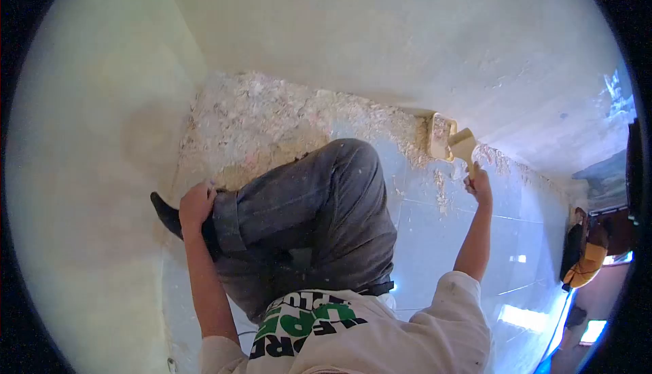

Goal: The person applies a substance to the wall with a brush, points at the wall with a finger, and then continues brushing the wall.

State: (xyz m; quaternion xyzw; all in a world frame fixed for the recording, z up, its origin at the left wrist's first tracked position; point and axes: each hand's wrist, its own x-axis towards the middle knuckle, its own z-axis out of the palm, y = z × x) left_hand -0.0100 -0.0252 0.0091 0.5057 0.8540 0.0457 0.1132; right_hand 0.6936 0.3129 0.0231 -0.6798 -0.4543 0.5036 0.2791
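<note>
My right hand [479, 184] is closed round the handle of a cream scoop [463, 144]. The scoop's broad blade meets the right side of a small cream tray [430, 144], which has pale bits inside and stands against the wall. At lower left, my left hand [197, 204] is beside my trouser cuff [231, 221] and dark shoe [165, 214]. Its fingers look curled, and whatever may be in them is hidden. A broad heap of pale shavings [261, 119] covers the corner floor beyond my bent leg.
Walls [353, 28] enclose the corner ahead and to the left. Bluish floor tiles [435, 238] extend to the right, with scattered bits along the wall's foot. A yellow-orange item [588, 265] and dark things stand at far right, near bright openings.
</note>
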